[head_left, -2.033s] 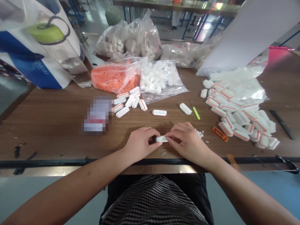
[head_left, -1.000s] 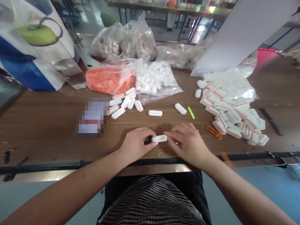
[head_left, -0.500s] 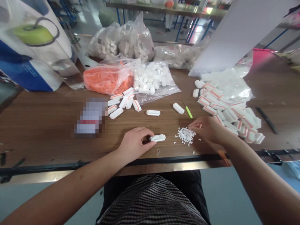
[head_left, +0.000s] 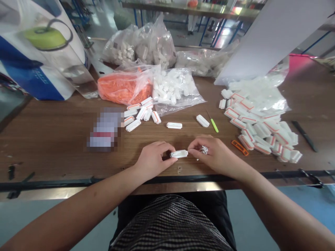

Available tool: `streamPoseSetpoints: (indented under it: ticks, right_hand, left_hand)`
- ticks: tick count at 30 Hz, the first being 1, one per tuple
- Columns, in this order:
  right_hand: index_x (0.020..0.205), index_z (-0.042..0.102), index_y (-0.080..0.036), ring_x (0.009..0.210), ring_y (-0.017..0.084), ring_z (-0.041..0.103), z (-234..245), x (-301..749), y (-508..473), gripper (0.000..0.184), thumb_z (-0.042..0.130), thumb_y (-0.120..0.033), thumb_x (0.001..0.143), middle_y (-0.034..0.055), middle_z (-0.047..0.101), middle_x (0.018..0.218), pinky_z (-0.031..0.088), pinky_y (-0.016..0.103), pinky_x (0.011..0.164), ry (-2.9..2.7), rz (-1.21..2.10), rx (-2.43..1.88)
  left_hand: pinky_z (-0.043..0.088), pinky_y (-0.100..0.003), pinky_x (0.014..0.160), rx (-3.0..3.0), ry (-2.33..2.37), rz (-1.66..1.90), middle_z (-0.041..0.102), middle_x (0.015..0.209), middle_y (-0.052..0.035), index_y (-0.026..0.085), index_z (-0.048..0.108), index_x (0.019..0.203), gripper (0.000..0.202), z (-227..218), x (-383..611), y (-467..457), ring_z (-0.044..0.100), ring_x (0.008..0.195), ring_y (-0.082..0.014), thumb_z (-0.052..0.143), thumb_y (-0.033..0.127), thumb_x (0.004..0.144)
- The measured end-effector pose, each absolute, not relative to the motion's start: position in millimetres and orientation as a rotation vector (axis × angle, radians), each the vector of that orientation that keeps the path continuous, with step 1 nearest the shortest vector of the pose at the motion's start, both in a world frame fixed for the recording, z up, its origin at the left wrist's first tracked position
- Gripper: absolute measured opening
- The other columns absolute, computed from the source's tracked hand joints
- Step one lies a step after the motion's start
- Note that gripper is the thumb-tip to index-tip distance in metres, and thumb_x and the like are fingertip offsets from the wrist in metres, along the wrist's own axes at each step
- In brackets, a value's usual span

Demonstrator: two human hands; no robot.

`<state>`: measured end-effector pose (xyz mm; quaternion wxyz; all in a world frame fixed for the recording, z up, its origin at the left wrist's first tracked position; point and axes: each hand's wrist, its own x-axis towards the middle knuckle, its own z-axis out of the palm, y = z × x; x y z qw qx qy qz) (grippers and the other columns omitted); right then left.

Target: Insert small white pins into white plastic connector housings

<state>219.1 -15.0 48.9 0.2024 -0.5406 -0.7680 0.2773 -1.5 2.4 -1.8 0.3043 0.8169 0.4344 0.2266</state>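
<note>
My left hand (head_left: 154,157) pinches the left end of a white plastic connector housing (head_left: 179,153), which shows rows of small holes on its upper face. At the housing's right end are the closed thumb and fingertips of my right hand (head_left: 209,152); whatever they pinch is too small to make out. Partly covered by that hand lies a pile of tiny white pieces (head_left: 204,150). Two more white housings, one straight ahead (head_left: 174,125) and one farther right (head_left: 202,121), rest beyond my hands. Beside the latter lies a thin tool with a green handle (head_left: 214,126).
White housings with orange edging form a heap (head_left: 258,130) on the right, near an orange frame (head_left: 240,147) and a black pen-like tool (head_left: 305,136). More housings (head_left: 141,113) lie left. Behind stand bags of orange parts (head_left: 123,87) and white parts (head_left: 172,85).
My right hand has moved left from the small-piece pile to the housing's right end, uncovering the orange frame. My left hand still holds the housing. The whole view has shifted slightly.
</note>
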Motion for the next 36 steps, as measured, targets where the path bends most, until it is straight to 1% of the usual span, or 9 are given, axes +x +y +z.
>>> streamPoseSetpoints:
  ticks: [4,13,19,23,26,28,30,33,36]
  right_hand:
    - [0.075,0.065,-0.02,0.072,0.015,0.06,42,203,-11,0.012,0.06,-0.017,0.086,-0.0007,0.068,0.073,0.042,0.033,0.078,-2.262,0.686,-1.457]
    - [0.076,0.066,-0.018,0.072,0.016,0.057,32,200,-12,0.015,0.058,-0.018,0.088,0.0013,0.065,0.072,0.038,0.033,0.075,-2.446,0.438,-1.397]
    - [0.089,0.073,-0.02,0.076,0.017,0.059,33,209,-17,0.02,0.054,-0.022,0.093,0.003,0.068,0.076,0.037,0.034,0.075,-2.419,0.358,-1.32]
    - [0.083,0.074,-0.021,0.074,0.018,0.057,32,209,-24,0.02,0.056,-0.021,0.09,0.0024,0.067,0.072,0.037,0.036,0.076,-2.422,0.209,-1.309]
    - [0.076,0.073,-0.02,0.071,0.018,0.054,30,199,-30,0.023,0.055,-0.02,0.09,0.0029,0.066,0.07,0.036,0.037,0.075,-2.497,0.003,-1.31]
    - [0.076,0.073,-0.019,0.07,0.018,0.054,28,196,-33,0.024,0.054,-0.02,0.09,0.0034,0.067,0.069,0.035,0.037,0.074,-2.511,-0.085,-1.31]
    - [0.081,0.074,-0.019,0.071,0.019,0.057,26,201,-34,0.023,0.053,-0.02,0.091,0.0036,0.069,0.071,0.037,0.037,0.073,-2.451,-0.034,-1.319]
    - [0.089,0.075,-0.019,0.078,0.02,0.065,25,233,-30,0.021,0.054,-0.023,0.091,0.0055,0.074,0.082,0.042,0.036,0.075,-2.233,0.117,-1.462]
    - [0.081,0.076,-0.021,0.08,0.024,0.069,25,281,-25,0.022,0.055,-0.028,0.086,0.0069,0.076,0.085,0.047,0.038,0.074,-2.068,0.189,-1.818]
  left_hand:
    - [0.042,-0.026,0.066,2.159,1.158,0.588,0.06,0.071,0.0046,0.022,0.068,0.085,0.008,-1,-1,2,0.052,0.062,-0.0119,0.073,0.023,0.078]
    - [0.042,-0.026,0.065,2.158,1.137,0.601,0.062,0.073,0.0045,0.021,0.068,0.085,0.008,-1,-1,2,0.052,0.063,-0.0118,0.073,0.023,0.078]
    - [0.043,-0.026,0.066,2.152,1.14,0.586,0.062,0.073,0.0046,0.022,0.068,0.085,0.008,0,-1,2,0.053,0.063,-0.0119,0.073,0.023,0.078]
    - [0.043,-0.026,0.065,2.16,1.138,0.597,0.062,0.072,0.0044,0.021,0.068,0.085,0.009,0,-2,2,0.053,0.062,-0.0117,0.073,0.023,0.078]
    - [0.044,-0.026,0.065,2.178,1.142,0.603,0.061,0.072,0.0046,0.022,0.068,0.086,0.01,-2,-2,2,0.052,0.061,-0.0116,0.073,0.025,0.078]
    - [0.044,-0.026,0.065,2.184,1.144,0.606,0.061,0.071,0.0046,0.022,0.068,0.087,0.01,-3,-2,3,0.052,0.062,-0.0117,0.073,0.026,0.079]
    - [0.043,-0.025,0.064,2.188,1.142,0.604,0.06,0.07,0.0044,0.022,0.069,0.087,0.01,-4,-3,3,0.052,0.062,-0.0119,0.073,0.026,0.079]
    - [0.043,-0.025,0.064,2.19,1.137,0.6,0.06,0.071,0.004,0.022,0.069,0.087,0.009,-3,-4,3,0.052,0.062,-0.0119,0.073,0.024,0.079]
    - [0.043,-0.025,0.065,2.204,1.131,0.602,0.061,0.071,0.0038,0.022,0.069,0.087,0.009,-1,-3,3,0.052,0.062,-0.0119,0.073,0.023,0.079]
